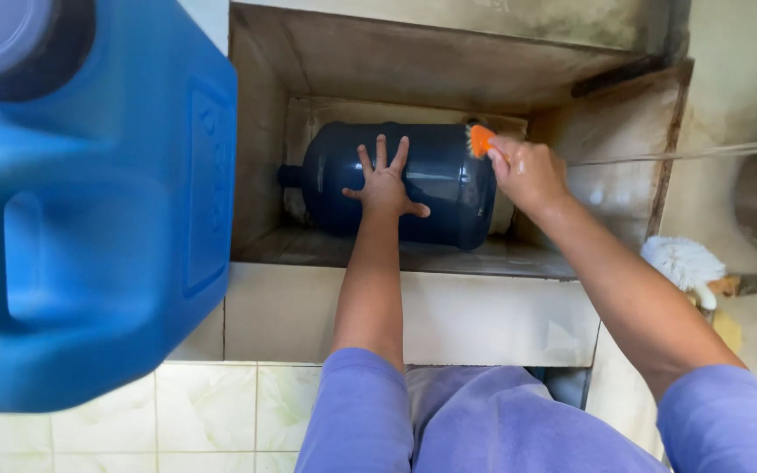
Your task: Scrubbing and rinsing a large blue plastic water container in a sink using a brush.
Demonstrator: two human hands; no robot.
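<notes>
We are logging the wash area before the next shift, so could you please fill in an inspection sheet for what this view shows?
Surface: stained concrete basin, deep, with a tiled front ledge.
Job's things: dark blue water bottle lying on its side in the basin, neck pointing left; orange brush against its base end.
Clutter: white brush lying to the right of the basin; blue jerrycan close to the camera on the left.
Grippers: left hand spread flat on the bottle; right hand closed on the orange brush.
Cables: a thin line runs in from the right; its kind is unclear.
Surroundings: pale tiled floor.
</notes>
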